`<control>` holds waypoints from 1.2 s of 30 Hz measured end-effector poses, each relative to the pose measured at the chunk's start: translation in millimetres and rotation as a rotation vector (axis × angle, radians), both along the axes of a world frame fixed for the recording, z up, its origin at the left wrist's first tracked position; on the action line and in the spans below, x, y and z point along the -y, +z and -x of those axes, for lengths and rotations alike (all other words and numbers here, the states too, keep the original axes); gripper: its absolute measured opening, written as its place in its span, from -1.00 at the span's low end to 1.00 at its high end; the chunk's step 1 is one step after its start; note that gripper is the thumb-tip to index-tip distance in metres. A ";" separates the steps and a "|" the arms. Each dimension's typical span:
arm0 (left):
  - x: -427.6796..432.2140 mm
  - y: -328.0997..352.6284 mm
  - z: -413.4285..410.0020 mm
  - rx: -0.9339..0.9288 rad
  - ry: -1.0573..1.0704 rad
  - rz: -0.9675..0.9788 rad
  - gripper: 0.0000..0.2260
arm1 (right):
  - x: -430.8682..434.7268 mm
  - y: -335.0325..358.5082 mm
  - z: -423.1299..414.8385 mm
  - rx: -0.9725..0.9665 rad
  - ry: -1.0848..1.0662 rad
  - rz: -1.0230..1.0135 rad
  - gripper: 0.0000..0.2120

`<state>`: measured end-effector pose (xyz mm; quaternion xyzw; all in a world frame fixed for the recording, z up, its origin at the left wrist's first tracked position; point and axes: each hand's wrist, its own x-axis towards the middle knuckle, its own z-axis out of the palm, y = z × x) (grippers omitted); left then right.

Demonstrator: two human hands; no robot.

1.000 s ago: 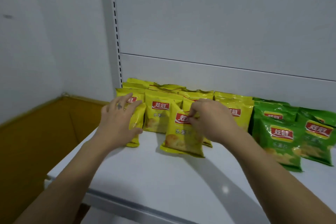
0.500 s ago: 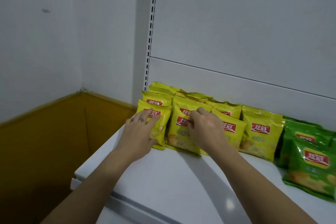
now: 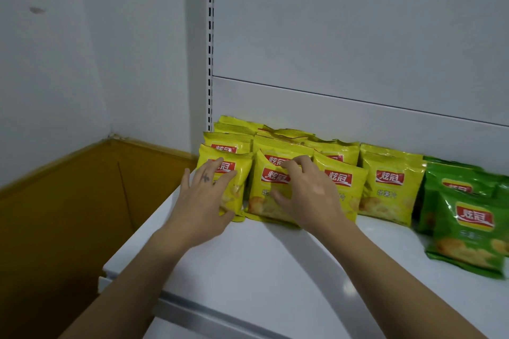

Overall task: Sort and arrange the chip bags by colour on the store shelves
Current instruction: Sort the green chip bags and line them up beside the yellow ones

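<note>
I'm squaring the yellow row. My left hand (image 3: 203, 201) presses flat, fingers spread, on the end bag (image 3: 243, 181). My right hand (image 3: 311, 198) curls around the next bag (image 3: 272, 177). Green bags (image 3: 468, 228) sit further right. Next, I'd seat this bag upright, flush with its neighbours.

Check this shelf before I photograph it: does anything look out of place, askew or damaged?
Colours are not mixed and no damage shows. Only the front green bag stands out: it sits nearer the shelf edge than the yellow row, leaning back, breaking the front line. The right hand grips one yellow bag.
</note>
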<state>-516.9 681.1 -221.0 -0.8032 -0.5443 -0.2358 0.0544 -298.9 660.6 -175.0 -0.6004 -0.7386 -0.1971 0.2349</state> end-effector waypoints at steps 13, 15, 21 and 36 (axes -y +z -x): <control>-6.3 54.1 -78.4 0.009 -0.191 -0.148 -0.49 | -5.3 55.0 -153.2 -0.098 -0.376 0.162 -0.43; -9.4 61.6 -92.6 -0.064 -0.199 -0.168 -0.50 | -9.4 57.1 -173.1 0.072 -0.445 0.264 -0.32; -7.5 66.5 -119.9 -0.238 -0.175 -0.144 -0.43 | -15.1 55.1 -189.9 0.199 -0.421 0.281 -0.41; -4.6 56.4 -123.9 -0.286 -0.219 -0.071 -0.33 | 61.4 161.4 -168.9 0.267 -0.389 0.131 -0.73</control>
